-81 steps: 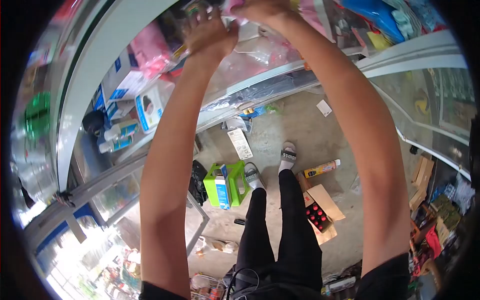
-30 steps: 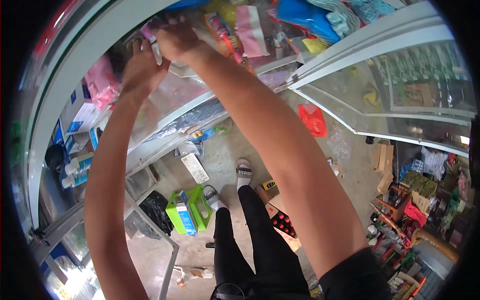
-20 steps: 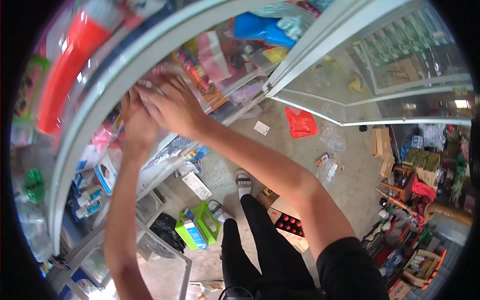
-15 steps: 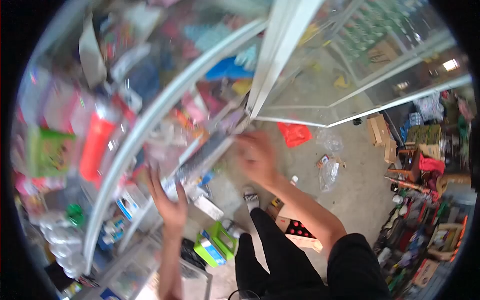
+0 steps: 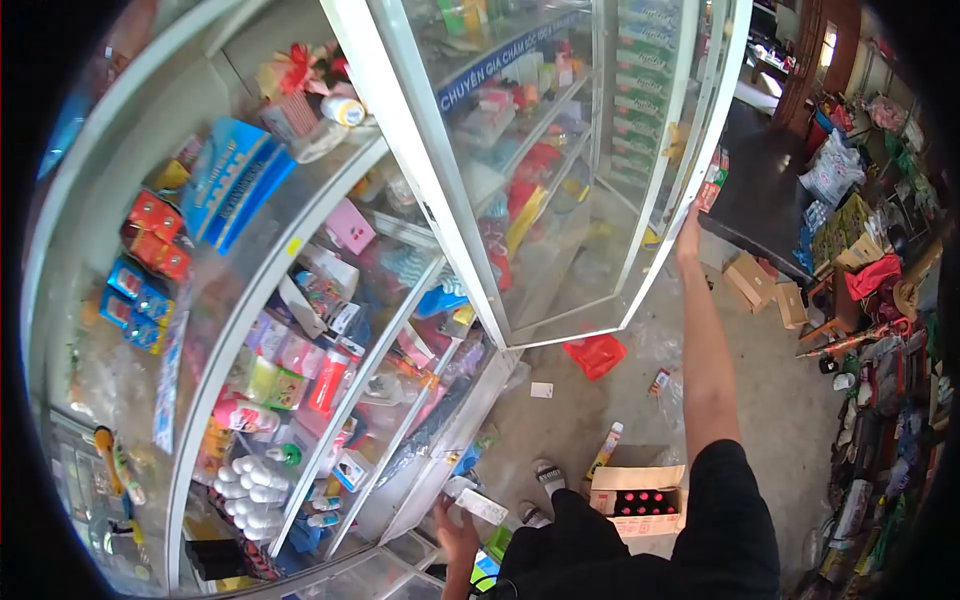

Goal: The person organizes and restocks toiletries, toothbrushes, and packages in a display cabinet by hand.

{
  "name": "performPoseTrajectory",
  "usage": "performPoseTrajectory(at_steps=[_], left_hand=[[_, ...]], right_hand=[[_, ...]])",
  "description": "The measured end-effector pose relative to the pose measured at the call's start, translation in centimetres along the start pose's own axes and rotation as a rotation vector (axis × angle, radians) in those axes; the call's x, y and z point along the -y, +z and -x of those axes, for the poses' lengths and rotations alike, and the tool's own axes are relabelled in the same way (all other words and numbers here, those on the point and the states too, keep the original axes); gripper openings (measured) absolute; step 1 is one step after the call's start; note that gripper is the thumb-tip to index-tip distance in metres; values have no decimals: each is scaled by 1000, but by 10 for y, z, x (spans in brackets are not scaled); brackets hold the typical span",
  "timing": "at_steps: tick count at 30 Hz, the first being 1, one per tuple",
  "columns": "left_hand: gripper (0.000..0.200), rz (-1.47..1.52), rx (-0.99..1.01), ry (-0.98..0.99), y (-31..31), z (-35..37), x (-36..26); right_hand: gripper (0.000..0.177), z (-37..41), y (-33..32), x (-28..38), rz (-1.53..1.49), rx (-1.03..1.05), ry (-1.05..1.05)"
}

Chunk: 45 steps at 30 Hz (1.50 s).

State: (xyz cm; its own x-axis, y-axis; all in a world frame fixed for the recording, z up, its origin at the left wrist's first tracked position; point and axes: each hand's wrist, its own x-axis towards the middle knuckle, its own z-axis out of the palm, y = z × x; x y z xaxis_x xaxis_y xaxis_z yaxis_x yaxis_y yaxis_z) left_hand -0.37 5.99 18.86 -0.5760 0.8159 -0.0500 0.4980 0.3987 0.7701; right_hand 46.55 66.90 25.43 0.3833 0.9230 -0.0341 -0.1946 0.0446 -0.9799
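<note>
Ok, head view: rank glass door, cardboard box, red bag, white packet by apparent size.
1. glass door, by far
2. cardboard box
3. red bag and white packet look much alike; not ranked

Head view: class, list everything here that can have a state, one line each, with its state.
glass cabinet door: swung open, right hand on its edge
left hand: holding a white packet
cardboard box: open on the floor, bottles upright inside
red bag: crumpled on the floor
</note>
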Motion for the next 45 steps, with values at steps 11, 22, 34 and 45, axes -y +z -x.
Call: performPoseTrajectory(at_steps=[11, 22, 34, 45], left_hand=[[68, 593, 474, 427, -30, 11, -190], [93, 579, 108, 807, -67, 63, -212], [71, 479, -656, 463, -118, -33, -154], [75, 182, -962, 597, -131, -45, -177]], right_hand=[[73, 337, -183, -6, 43, 65, 115], [37, 452, -208, -137, 234, 299, 426], [88, 17, -26, 199, 315, 15, -409], [50, 106, -41, 176, 396, 51, -457]])
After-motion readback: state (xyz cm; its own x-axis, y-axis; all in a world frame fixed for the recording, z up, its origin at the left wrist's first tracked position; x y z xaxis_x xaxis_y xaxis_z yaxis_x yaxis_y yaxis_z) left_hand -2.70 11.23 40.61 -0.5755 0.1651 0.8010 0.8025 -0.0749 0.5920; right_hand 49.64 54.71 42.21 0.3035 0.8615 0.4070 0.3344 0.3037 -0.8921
